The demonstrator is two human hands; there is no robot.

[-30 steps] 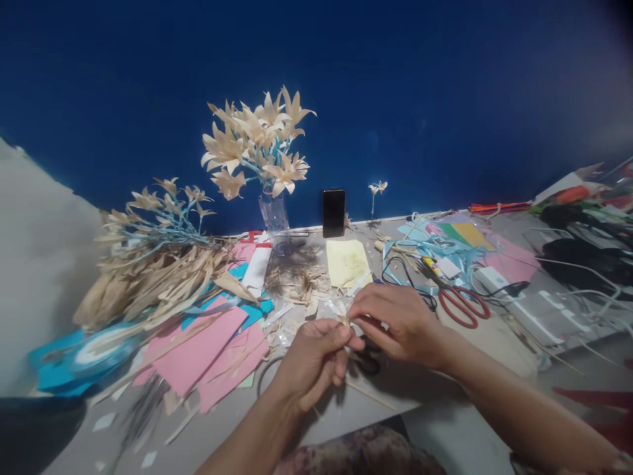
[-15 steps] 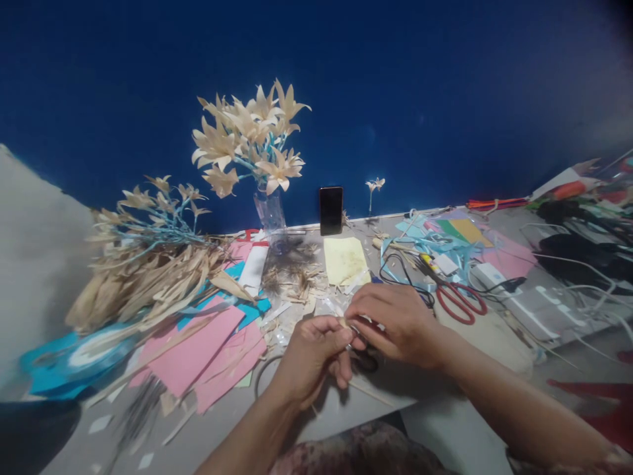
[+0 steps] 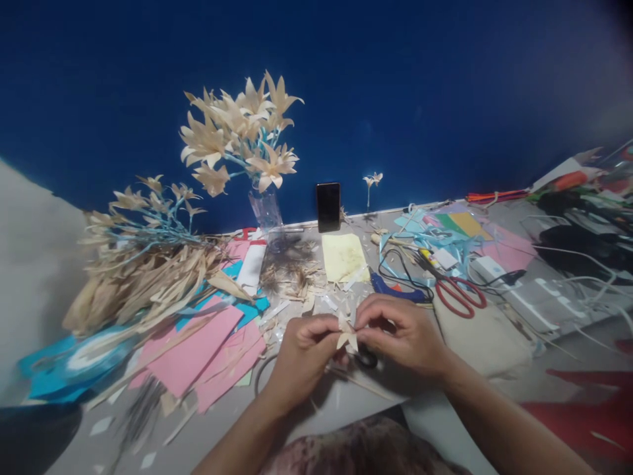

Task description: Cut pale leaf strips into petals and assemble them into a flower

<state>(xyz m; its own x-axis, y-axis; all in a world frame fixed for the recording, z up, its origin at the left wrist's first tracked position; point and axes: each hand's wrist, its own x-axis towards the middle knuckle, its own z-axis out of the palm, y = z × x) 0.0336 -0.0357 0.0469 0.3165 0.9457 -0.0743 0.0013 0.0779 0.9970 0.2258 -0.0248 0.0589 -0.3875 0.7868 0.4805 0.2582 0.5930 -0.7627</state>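
A small cream flower [image 3: 347,338] with pointed petals, like dried husk, is held between both hands over the front of the table. My left hand [image 3: 307,346] pinches its left side with thumb and forefinger. From the right, my right hand [image 3: 401,333] grips a petal at the fingertips. Just below the flower, partly hidden by the right hand, lies a black loop [image 3: 366,359], perhaps a scissor handle. Behind the right hand is a blue-handled tool [image 3: 400,290], probably a glue gun.
Larger husk flowers stand in a clear vase [image 3: 267,210] by a propped phone [image 3: 328,207]. Dried husks [image 3: 119,284], pink paper [image 3: 192,346] and blue tape roll [image 3: 93,356] lie left. Red-handled scissors [image 3: 461,297], a power strip [image 3: 539,303] and cables lie right.
The flower has turned into view between my fingertips, its petals now showing. My right hand has shifted slightly right and down, uncovering the blue-handled tool. The view has tilted a little.
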